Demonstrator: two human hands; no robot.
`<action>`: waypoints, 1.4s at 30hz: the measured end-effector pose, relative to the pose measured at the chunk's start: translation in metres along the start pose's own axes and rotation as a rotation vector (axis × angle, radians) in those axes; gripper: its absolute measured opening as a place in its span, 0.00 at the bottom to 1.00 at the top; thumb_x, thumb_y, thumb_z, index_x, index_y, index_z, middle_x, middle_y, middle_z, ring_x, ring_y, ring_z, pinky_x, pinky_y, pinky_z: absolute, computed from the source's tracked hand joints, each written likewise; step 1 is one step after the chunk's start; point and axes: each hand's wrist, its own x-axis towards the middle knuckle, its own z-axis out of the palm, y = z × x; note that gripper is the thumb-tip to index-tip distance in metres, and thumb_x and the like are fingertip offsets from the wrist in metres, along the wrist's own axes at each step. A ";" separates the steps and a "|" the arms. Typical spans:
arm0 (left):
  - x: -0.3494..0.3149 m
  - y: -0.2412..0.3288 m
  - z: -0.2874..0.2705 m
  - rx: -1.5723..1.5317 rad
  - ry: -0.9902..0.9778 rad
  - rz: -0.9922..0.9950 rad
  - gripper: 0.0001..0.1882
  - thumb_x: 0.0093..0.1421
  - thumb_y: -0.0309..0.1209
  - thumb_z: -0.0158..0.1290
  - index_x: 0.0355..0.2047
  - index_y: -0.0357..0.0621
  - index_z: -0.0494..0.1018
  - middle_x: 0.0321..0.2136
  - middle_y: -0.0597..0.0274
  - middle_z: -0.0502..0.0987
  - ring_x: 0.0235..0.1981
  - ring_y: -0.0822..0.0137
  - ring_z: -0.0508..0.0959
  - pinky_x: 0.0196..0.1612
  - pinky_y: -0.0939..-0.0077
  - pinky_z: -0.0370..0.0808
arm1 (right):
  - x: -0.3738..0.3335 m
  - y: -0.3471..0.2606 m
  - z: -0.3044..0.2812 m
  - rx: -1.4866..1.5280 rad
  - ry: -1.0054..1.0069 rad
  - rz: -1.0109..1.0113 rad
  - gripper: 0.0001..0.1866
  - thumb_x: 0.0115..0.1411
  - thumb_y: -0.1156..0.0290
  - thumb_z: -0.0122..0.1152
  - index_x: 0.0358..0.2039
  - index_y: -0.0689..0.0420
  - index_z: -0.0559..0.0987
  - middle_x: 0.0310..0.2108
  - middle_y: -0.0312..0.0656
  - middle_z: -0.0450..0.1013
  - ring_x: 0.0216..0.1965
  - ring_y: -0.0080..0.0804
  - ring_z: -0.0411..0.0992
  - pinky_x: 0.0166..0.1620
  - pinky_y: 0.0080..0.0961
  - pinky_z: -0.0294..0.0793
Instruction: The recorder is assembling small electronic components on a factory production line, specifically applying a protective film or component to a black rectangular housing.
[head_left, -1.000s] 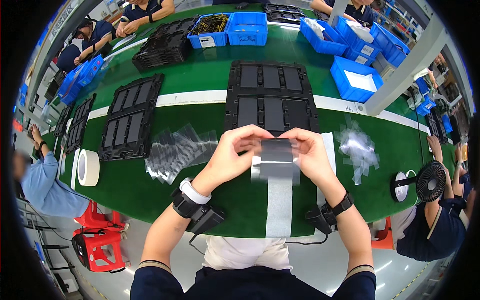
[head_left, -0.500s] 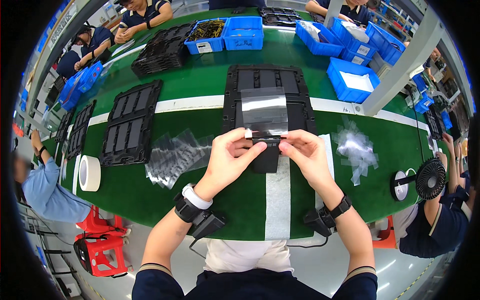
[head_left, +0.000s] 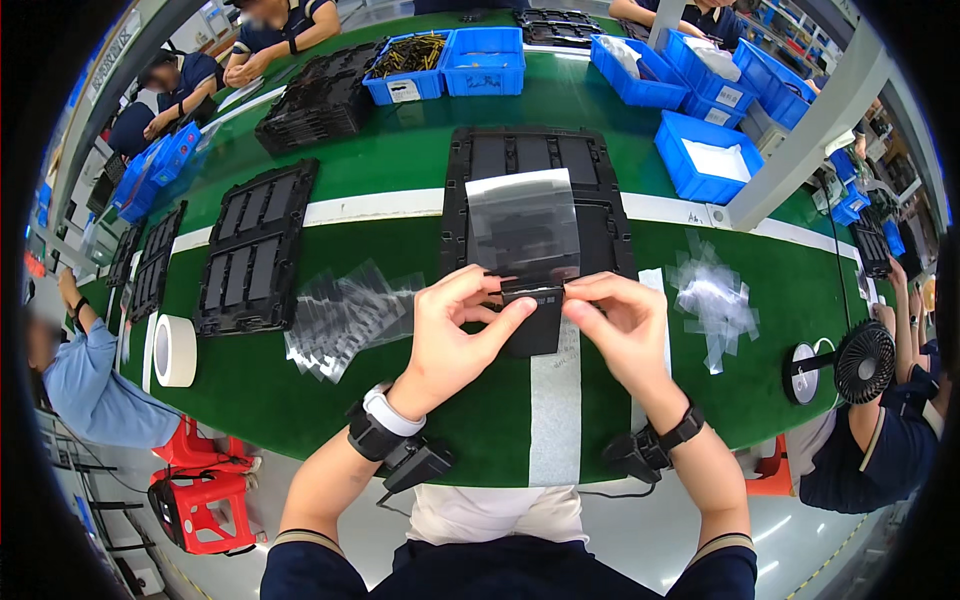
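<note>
A flat black rectangular block (head_left: 533, 328) is held over the green table, its near end pointing toward me. My left hand (head_left: 458, 322) pinches its left edge between thumb and fingers. On the opposite edge, thumb and forefinger of my right hand (head_left: 622, 328) are closed at the upper corner. From the block's far end rises a clear plastic film (head_left: 523, 222), standing out over a black compartment tray (head_left: 588, 155). Whether the film is stuck to the block or only pinched there, I cannot tell.
Loose clear film pieces (head_left: 350, 318) lie left, another heap (head_left: 714, 300) right. A tape roll (head_left: 176, 352), a black tray (head_left: 258, 250) and a small fan (head_left: 862, 365) flank the work area. Blue bins (head_left: 485, 75) stand at the back; a grey post (head_left: 800, 130) rises right. Other people sit around.
The film has tilted up and shows more of its face. Both hands and the block have shifted slightly toward me, and the right fingers have changed their pinch a little.
</note>
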 end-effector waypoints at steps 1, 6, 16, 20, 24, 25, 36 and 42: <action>0.001 0.000 -0.001 -0.058 -0.009 -0.045 0.10 0.48 0.19 0.58 0.30 0.28 0.71 0.27 0.61 0.74 0.28 0.73 0.77 0.27 0.86 0.77 | 0.001 0.000 -0.003 0.190 -0.019 0.110 0.02 0.50 0.80 0.61 0.26 0.63 0.78 0.31 0.41 0.75 0.35 0.23 0.72 0.39 0.18 0.70; 0.000 0.008 -0.002 -0.174 -0.166 -0.156 0.10 0.50 0.21 0.57 0.34 0.32 0.72 0.31 0.61 0.75 0.32 0.75 0.76 0.29 0.88 0.75 | 0.000 0.012 -0.013 0.462 -0.127 0.288 0.03 0.53 0.76 0.60 0.29 0.61 0.79 0.29 0.37 0.75 0.32 0.20 0.71 0.36 0.16 0.69; 0.000 0.007 -0.003 -0.169 -0.165 -0.190 0.11 0.49 0.20 0.57 0.35 0.34 0.73 0.30 0.64 0.74 0.30 0.80 0.72 0.26 0.89 0.73 | -0.005 0.001 0.001 0.084 -0.105 0.128 0.06 0.55 0.76 0.56 0.33 0.63 0.76 0.32 0.35 0.72 0.31 0.16 0.68 0.34 0.15 0.69; 0.001 0.001 -0.005 -0.171 -0.169 -0.150 0.11 0.49 0.21 0.58 0.34 0.34 0.72 0.30 0.64 0.74 0.30 0.79 0.71 0.27 0.88 0.73 | -0.004 -0.001 0.002 0.078 -0.261 0.294 0.10 0.54 0.77 0.58 0.38 0.63 0.75 0.36 0.38 0.74 0.38 0.20 0.71 0.41 0.19 0.71; 0.001 0.001 -0.003 -0.345 -0.165 -0.132 0.12 0.50 0.22 0.57 0.36 0.34 0.72 0.33 0.61 0.75 0.33 0.75 0.74 0.34 0.82 0.74 | -0.003 0.002 0.001 0.086 -0.237 0.281 0.12 0.52 0.77 0.60 0.39 0.64 0.75 0.36 0.39 0.74 0.37 0.22 0.72 0.43 0.21 0.72; 0.002 0.003 -0.005 -0.345 -0.164 -0.134 0.12 0.50 0.22 0.57 0.36 0.34 0.72 0.33 0.61 0.75 0.33 0.75 0.74 0.34 0.82 0.74 | -0.003 0.001 0.000 0.095 -0.221 0.282 0.12 0.52 0.77 0.60 0.39 0.64 0.75 0.36 0.39 0.74 0.38 0.22 0.72 0.44 0.21 0.72; 0.003 0.009 -0.010 -0.360 -0.155 -0.352 0.11 0.56 0.28 0.53 0.38 0.35 0.72 0.31 0.59 0.76 0.32 0.73 0.76 0.36 0.81 0.75 | -0.002 -0.001 -0.001 0.112 -0.228 0.325 0.12 0.53 0.76 0.60 0.39 0.64 0.75 0.35 0.39 0.74 0.37 0.22 0.72 0.43 0.21 0.72; 0.003 0.008 -0.011 -0.368 -0.170 -0.379 0.09 0.59 0.30 0.49 0.36 0.38 0.72 0.31 0.59 0.76 0.33 0.71 0.76 0.35 0.78 0.75 | -0.002 -0.007 -0.004 0.179 -0.257 0.346 0.13 0.53 0.76 0.59 0.41 0.64 0.74 0.36 0.40 0.74 0.37 0.21 0.71 0.43 0.20 0.72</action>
